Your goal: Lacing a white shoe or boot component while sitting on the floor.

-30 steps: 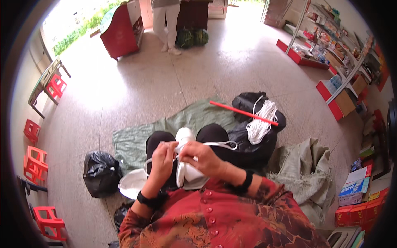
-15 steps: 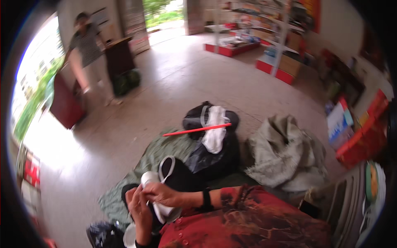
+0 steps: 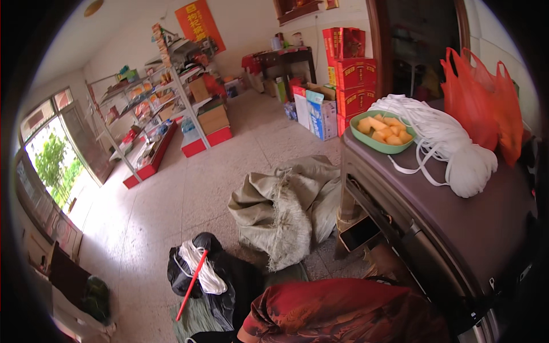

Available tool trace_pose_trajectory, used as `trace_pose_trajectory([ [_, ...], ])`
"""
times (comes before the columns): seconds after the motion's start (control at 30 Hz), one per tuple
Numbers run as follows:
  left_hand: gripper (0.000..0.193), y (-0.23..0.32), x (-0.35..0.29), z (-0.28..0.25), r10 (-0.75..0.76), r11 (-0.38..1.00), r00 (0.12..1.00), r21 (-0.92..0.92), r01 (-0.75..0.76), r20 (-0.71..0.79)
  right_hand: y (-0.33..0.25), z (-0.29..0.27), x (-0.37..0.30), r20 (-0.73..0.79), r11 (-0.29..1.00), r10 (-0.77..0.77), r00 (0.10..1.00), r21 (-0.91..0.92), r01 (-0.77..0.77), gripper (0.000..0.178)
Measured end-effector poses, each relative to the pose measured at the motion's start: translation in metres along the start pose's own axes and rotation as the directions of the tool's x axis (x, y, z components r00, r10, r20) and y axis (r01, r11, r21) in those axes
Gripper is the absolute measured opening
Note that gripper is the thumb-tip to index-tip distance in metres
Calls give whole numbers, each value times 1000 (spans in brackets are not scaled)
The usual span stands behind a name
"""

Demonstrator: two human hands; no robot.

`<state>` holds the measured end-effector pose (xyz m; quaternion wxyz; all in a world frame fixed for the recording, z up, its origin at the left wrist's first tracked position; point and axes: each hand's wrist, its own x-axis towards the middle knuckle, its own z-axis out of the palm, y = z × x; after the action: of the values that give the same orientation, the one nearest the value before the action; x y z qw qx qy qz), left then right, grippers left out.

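Note:
Neither of my hands is in view; both lie below the lower edge. My red patterned sleeve (image 3: 343,308) fills the bottom middle. Just left of it, a bundle of white cord (image 3: 211,280) rests on a black plastic bag (image 3: 237,288), with a thin red stick (image 3: 191,286) lying across the cord. Part of a green woven sheet (image 3: 186,326) shows beneath. On the brown tabletop (image 3: 457,228) at the right lie a big hank of white flat cord (image 3: 469,168) and a green bowl (image 3: 377,146) of orange fruit chunks (image 3: 389,132).
A crumpled beige sack (image 3: 286,206) lies on the floor ahead. Red plastic bags (image 3: 480,108) stand on the table's far side. Stacked red boxes (image 3: 355,80) and an open carton (image 3: 320,114) stand beyond it. Store shelves (image 3: 154,97) and an open doorway (image 3: 57,154) are at the left.
The view has swung right, bringing the table, bowl and white hank into sight. My hands, together around a white thing before, have left the picture. The person by the door is no longer visible.

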<state>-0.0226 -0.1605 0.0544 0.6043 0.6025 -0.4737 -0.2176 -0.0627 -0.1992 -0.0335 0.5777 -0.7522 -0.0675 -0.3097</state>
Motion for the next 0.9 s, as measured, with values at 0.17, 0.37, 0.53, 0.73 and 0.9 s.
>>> trace_pose_trajectory([
  [0.17,20,22,-29,-11,-129,990,986,-67,122,-109,14,8,4,-35,999,19,999,41,-18,20],
  [0.37,27,45,-112,-67,-390,920,794,-170,353,-466,19,36,13,132,907,84,988,400,-131,21],
  [0.53,31,9,-113,-50,296,689,927,620,-375,231,29,-27,6,108,785,144,984,592,-180,18],
  [0.73,31,-61,-110,-34,204,707,821,499,-500,533,-25,-16,35,396,656,487,779,424,-625,18],
  [0.9,24,-60,-120,-47,213,790,893,468,-396,396,-172,-138,63,68,890,283,957,-391,-235,20],
])
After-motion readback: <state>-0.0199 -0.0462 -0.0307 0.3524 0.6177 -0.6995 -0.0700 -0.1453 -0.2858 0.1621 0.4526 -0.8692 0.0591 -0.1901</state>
